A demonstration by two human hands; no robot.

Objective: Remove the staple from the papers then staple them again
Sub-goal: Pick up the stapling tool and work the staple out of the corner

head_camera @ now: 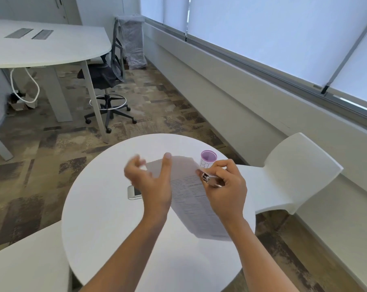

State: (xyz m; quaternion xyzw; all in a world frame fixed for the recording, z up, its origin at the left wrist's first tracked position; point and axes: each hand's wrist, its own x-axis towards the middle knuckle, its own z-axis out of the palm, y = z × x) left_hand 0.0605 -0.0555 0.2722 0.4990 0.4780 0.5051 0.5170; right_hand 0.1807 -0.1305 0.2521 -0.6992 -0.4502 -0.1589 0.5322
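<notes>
A printed stack of papers (194, 199) hangs tilted above the round white table (106, 218). My right hand (224, 186) grips a small silver-and-white stapler (210, 179) and presses it at the papers' right edge near the top. My left hand (151, 182) hovers blurred just left of the papers, fingers spread, thumb raised against the sheet's upper left corner; I cannot tell whether it touches. No staple is visible.
A phone (134, 192) lies face up on the table, partly under my left hand. A purple-rimmed cup (208, 158) stands at the table's far right. White chairs (292, 171) flank the table. A desk and a black office chair (106, 81) stand further back.
</notes>
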